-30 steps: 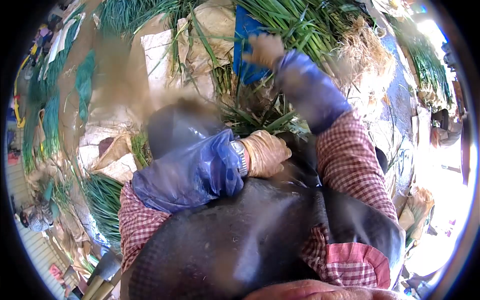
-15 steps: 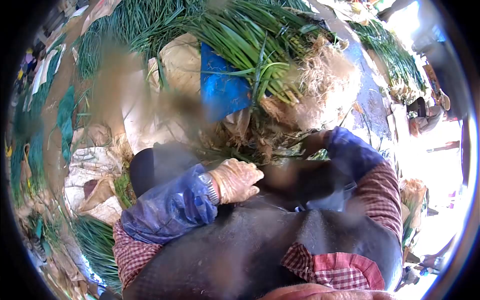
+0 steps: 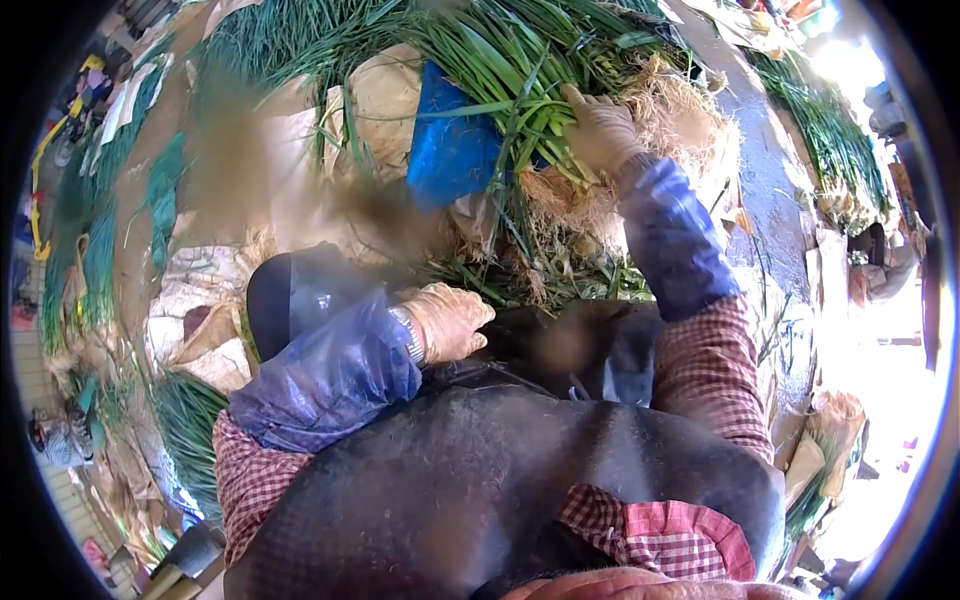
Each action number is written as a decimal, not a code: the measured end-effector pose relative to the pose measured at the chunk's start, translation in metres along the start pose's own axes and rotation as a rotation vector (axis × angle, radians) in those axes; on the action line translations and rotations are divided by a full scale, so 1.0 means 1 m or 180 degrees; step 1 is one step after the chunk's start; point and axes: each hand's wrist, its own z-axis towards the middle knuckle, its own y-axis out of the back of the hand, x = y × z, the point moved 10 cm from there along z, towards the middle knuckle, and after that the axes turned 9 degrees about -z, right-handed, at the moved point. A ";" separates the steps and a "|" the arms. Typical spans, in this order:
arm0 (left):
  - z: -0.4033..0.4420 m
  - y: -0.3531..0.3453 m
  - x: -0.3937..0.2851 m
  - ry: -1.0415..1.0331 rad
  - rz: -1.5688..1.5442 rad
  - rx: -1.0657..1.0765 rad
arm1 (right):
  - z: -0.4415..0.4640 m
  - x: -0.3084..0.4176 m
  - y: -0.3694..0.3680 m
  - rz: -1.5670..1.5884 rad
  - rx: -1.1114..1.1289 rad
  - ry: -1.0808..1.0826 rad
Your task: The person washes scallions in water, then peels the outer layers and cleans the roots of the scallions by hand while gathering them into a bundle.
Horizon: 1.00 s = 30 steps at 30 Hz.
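Observation:
A heap of green onions (image 3: pixel 520 95) with long leaves and pale, stringy roots (image 3: pixel 690 125) lies ahead of me. My right hand (image 3: pixel 603 133), in a pale glove, reaches onto the heap. Its fingers stretch over the white stems, touching them. Closer to my body, over the dark apron (image 3: pixel 450 470), rests my left hand (image 3: pixel 447 322), also gloved. Its fingers are curled in, and nothing shows sticking out of them. Loose trimmings (image 3: pixel 575 265) of leaves and roots lie between the heap and my lap.
A blue sheet (image 3: pixel 450 145) and a tan sack (image 3: pixel 385 100) sit left of the heap. More green bundles lie at the far left, lower left (image 3: pixel 190 430) and right (image 3: pixel 825 130). Wet floor (image 3: pixel 765 210) shows on the right. Blurry smudges veil part of the view.
My right hand has moved from low near my lap up and forward onto the heap of green onions. My left hand has shifted slightly left and stays curled.

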 end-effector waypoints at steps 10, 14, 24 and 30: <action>-0.009 0.041 0.000 -0.0795 -0.0850 -0.1421 | -0.068 0.048 -0.032 -0.1616 0.1245 0.1479; -0.021 0.078 0.006 -0.1061 -0.1604 -0.2351 | -0.105 0.057 -0.031 -0.1249 0.0451 0.1471; -0.012 0.083 0.065 -0.1020 -0.3350 -0.2665 | -0.196 0.109 -0.025 -0.0150 0.0199 0.2081; -0.006 0.072 0.077 -0.0777 -0.3539 -0.2629 | -0.195 0.119 0.035 -0.0453 -0.0508 0.2184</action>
